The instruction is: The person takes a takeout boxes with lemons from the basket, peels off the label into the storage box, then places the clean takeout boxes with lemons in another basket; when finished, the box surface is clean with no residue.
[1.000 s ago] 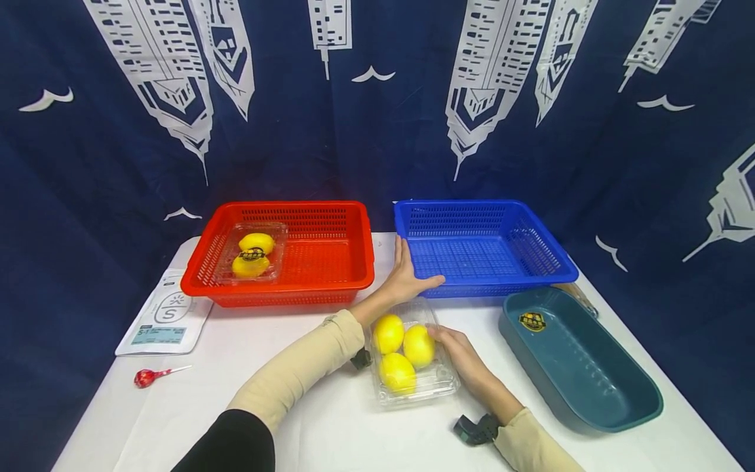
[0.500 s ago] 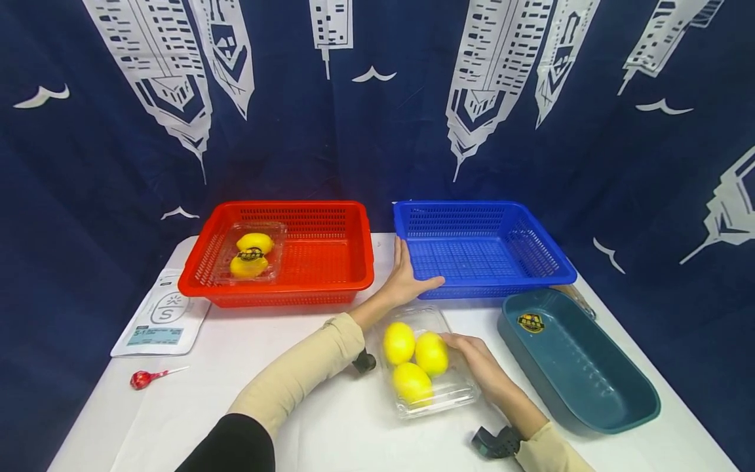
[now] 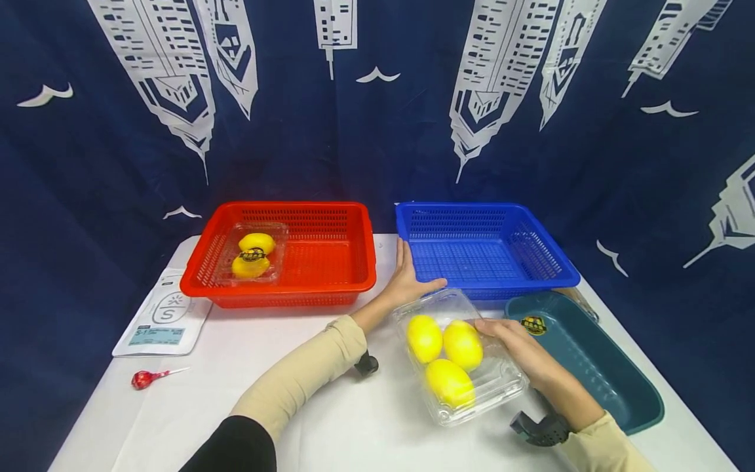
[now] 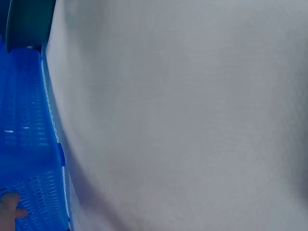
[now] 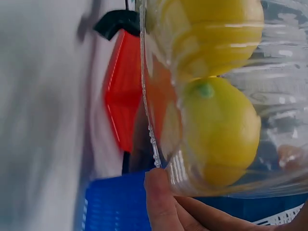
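My right hand (image 3: pixel 522 347) grips the right side of a clear plastic clamshell box (image 3: pixel 498 380), which is tilted over the front middle of the table. Three yellow lemons (image 3: pixel 463 345) show through its wall. In the right wrist view, the thumb (image 5: pixel 161 202) presses near the box's edge, and the other fingers are mostly hidden. My left hand (image 3: pixel 406 278) rests at the near left corner of the blue basket (image 3: pixel 489 285), fingers straight along its side and thumb spread out in front. The left wrist view catches only those fingertips (image 4: pixel 10 207) against the basket.
A red basket (image 3: pixel 277 288) at back left holds another clear box (image 3: pixel 277 239) with two lemons. A dark green tub (image 3: pixel 596 354) stands at right, behind my right forearm. A white pouch (image 3: pixel 162 318) and a red lollipop (image 3: pixel 143 379) lie at left.
The right hand has carried the box of lemons to the right and raised it, and it now looks larger and more tilted. My left hand has stayed by the blue basket.
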A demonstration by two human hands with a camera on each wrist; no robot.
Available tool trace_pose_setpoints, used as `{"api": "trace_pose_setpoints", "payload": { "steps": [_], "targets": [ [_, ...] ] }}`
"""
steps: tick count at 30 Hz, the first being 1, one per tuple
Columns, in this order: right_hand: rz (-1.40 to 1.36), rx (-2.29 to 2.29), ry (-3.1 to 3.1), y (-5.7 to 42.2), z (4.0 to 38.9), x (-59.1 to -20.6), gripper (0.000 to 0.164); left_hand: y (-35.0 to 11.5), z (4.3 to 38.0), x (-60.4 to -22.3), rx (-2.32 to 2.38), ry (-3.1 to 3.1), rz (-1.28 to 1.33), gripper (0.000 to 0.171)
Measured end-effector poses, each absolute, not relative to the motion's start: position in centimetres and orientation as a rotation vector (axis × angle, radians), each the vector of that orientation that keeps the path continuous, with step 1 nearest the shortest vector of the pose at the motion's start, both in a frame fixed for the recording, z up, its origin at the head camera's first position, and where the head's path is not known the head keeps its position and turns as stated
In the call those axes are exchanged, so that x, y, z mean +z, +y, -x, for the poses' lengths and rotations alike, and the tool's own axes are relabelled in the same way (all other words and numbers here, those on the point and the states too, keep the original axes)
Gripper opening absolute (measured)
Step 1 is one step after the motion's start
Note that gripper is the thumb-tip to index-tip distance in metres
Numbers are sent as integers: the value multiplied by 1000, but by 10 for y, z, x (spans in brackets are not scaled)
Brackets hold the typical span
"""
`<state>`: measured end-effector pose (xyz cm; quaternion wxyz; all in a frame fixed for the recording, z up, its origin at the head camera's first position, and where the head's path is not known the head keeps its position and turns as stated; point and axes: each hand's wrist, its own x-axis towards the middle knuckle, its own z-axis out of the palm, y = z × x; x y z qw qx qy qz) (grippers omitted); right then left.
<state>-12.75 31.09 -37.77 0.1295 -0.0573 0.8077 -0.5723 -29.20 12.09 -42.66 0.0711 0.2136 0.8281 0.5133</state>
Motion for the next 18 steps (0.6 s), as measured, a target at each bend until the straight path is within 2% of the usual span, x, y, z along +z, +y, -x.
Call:
{"api": "trace_pose_setpoints", "payload": {
  "steps": [10, 16, 18],
  "targets": [
    [119, -1556, 2518, 338, 147, -339, 58, 113, 297, -433, 1456, 2626, -788, 113],
    [11, -1705, 2355, 362, 171, -316, 31, 117, 298, -434, 1580, 2544, -729, 123],
    [8, -1732, 2319, 370, 180, -310, 28, 118, 297, -433, 1601, 2517, -714, 125]
  ]
}}
